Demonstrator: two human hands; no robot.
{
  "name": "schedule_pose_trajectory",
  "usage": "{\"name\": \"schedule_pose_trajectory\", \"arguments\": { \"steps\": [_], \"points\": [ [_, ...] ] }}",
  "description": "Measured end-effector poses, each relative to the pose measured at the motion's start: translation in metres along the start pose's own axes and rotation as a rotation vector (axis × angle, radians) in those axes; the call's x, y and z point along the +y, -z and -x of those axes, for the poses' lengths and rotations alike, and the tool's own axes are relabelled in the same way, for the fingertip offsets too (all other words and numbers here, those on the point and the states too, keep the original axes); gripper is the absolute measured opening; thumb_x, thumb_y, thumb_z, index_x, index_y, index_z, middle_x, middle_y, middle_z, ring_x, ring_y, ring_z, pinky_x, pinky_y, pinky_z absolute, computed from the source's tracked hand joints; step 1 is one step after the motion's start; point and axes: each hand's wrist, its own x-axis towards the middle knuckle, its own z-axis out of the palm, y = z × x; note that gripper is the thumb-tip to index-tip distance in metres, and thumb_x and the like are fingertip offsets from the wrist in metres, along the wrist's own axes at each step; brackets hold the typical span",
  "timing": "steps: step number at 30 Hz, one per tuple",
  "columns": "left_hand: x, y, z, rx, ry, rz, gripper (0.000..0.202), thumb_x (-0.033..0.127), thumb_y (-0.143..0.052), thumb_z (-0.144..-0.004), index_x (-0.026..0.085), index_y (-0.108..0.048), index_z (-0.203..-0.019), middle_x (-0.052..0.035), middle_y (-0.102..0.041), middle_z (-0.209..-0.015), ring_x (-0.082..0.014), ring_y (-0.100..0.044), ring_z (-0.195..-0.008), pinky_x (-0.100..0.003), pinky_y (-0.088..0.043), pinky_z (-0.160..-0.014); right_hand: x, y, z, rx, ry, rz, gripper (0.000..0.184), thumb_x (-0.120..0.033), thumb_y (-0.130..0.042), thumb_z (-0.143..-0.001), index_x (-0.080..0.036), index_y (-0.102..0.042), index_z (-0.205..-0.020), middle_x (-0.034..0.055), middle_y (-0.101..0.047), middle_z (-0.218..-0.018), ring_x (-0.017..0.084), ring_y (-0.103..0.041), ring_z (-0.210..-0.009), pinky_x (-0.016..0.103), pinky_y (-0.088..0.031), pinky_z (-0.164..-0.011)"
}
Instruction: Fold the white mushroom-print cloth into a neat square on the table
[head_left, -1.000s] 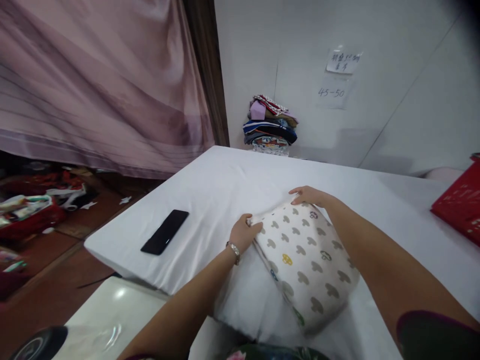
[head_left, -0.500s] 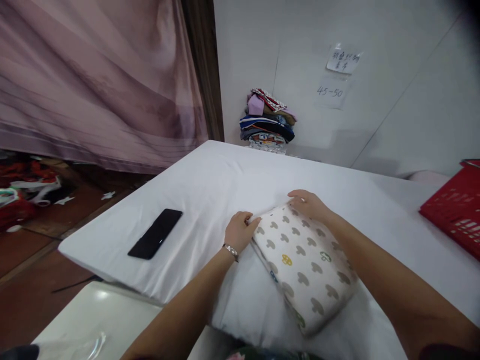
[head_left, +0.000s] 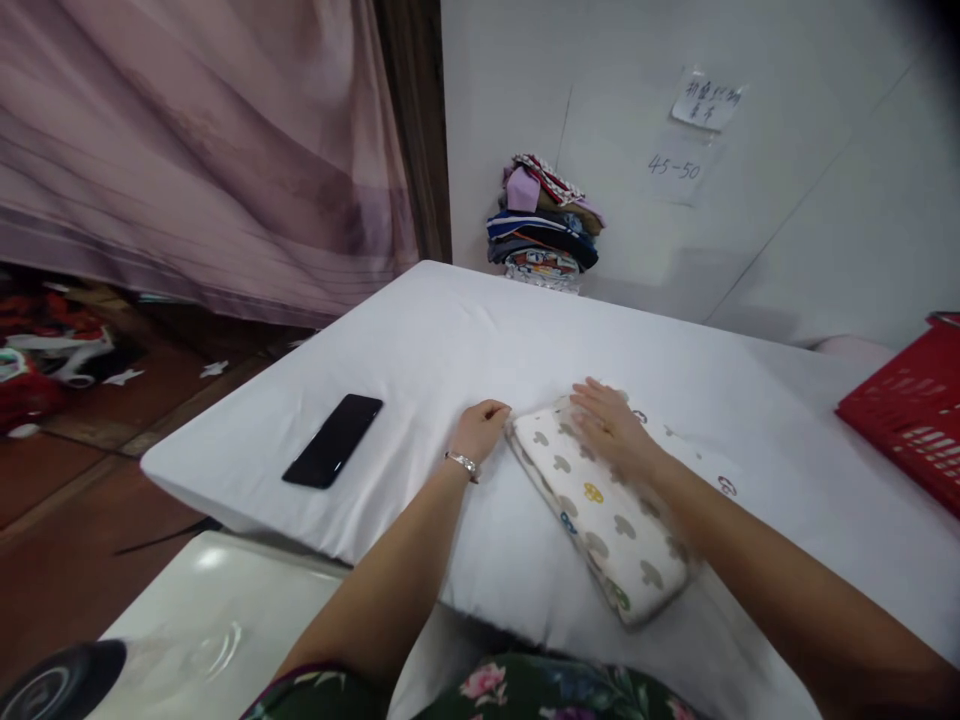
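Note:
A folded white cloth (head_left: 592, 515) with grey mushroom prints and a few coloured ones lies on the white-covered table near its front edge. My left hand (head_left: 480, 432), with a bracelet at the wrist, pinches the cloth's far left corner between thumb and fingers. Across the upper part of the cloth lies my right hand (head_left: 609, 425), its fingers stretched out flat and a little blurred. Beyond my right forearm another thin layer of the cloth shows on the table; the forearm hides where the two parts join.
To the left lies a black phone (head_left: 334, 440). Stacked folded clothes (head_left: 544, 225) stand by the wall at the back. A red basket (head_left: 911, 405) sits at the right. A pale glossy surface (head_left: 217, 600) adjoins the table at lower left, under a pink curtain's (head_left: 247, 150) side of the room.
A layer of the cloth now lies spread to the right, so the folded part looks narrower. My right hand has flattened onto it. My left hand stays at the corner.

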Motion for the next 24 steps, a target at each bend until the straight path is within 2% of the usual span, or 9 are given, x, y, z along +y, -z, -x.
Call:
{"name": "schedule_pose_trajectory", "arguments": {
  "steps": [4, 8, 14, 17, 19, 21, 24],
  "points": [
    [0.002, 0.009, 0.000, -0.098, -0.035, -0.092, 0.016, 0.026, -0.056, -0.073, 0.019, -0.067, -0.082, -0.0008, -0.067, -0.076, -0.0154, -0.060, -0.071, -0.025, -0.045, -0.064, -0.054, -0.003, 0.021, -0.021, -0.027, -0.094, 0.032, -0.039, -0.047, -0.086, -0.021, -0.061, -0.109, 0.0090, -0.059, -0.115, 0.023, -0.051, -0.110, 0.038, -0.040, -0.093],
    [0.006, 0.012, 0.007, -0.230, -0.131, -0.301, 0.018, 0.023, -0.057, -0.072, 0.022, -0.069, -0.086, -0.0006, -0.068, -0.083, -0.0158, -0.060, -0.074, -0.024, -0.045, -0.066, -0.084, -0.010, 0.024, -0.111, -0.110, 0.060, 0.037, -0.041, -0.056, -0.079, -0.020, -0.058, -0.109, 0.0079, -0.059, -0.102, 0.023, -0.052, -0.097, 0.034, -0.042, -0.083],
    [0.006, 0.011, 0.009, -0.194, -0.143, -0.364, 0.013, 0.023, -0.058, -0.074, 0.021, -0.069, -0.081, -0.0004, -0.068, -0.080, -0.0159, -0.061, -0.074, -0.025, -0.046, -0.067, -0.084, -0.026, 0.020, -0.201, -0.159, 0.215, 0.035, -0.030, -0.051, -0.080, -0.019, -0.055, -0.113, 0.0076, -0.055, -0.104, 0.021, -0.048, -0.100, 0.029, -0.038, -0.083],
    [0.011, 0.009, 0.012, -0.104, -0.168, -0.351, 0.018, 0.019, -0.054, -0.077, 0.020, -0.068, -0.088, -0.0023, -0.067, -0.089, -0.0160, -0.060, -0.080, -0.026, -0.046, -0.074, -0.083, -0.029, 0.021, -0.202, -0.140, 0.226, 0.033, -0.030, -0.048, -0.082, -0.019, -0.055, -0.112, 0.0070, -0.055, -0.102, 0.021, -0.048, -0.099, 0.029, -0.038, -0.082],
    [0.015, 0.007, 0.015, 0.002, -0.274, -0.286, 0.024, 0.019, -0.049, -0.081, 0.021, -0.064, -0.098, -0.0032, -0.064, -0.099, -0.0159, -0.058, -0.089, -0.027, -0.046, -0.078, -0.086, -0.028, 0.022, -0.200, -0.128, 0.227, 0.030, -0.030, -0.048, -0.082, -0.020, -0.056, -0.110, 0.0069, -0.055, -0.099, 0.021, -0.049, -0.097, 0.030, -0.038, -0.082],
    [0.018, 0.003, 0.020, 0.041, -0.437, -0.219, 0.023, 0.021, -0.050, -0.082, 0.022, -0.063, -0.100, -0.0027, -0.063, -0.102, -0.0163, -0.055, -0.096, -0.028, -0.045, -0.082, -0.089, -0.024, 0.022, -0.207, -0.111, 0.196, 0.029, -0.033, -0.049, -0.082, -0.020, -0.058, -0.106, 0.0070, -0.056, -0.096, 0.021, -0.050, -0.094, 0.031, -0.040, -0.080],
    [0.017, -0.003, 0.023, -0.072, -0.580, -0.241, 0.010, 0.022, -0.057, -0.078, 0.023, -0.065, -0.082, -0.0015, -0.062, -0.093, -0.0174, -0.053, -0.094, -0.030, -0.043, -0.084, -0.084, -0.010, 0.025, -0.196, -0.060, 0.067, 0.027, -0.037, -0.048, -0.083, -0.022, -0.061, -0.102, 0.0062, -0.059, -0.097, 0.020, -0.054, -0.092, 0.032, -0.044, -0.079]
  ]
}}
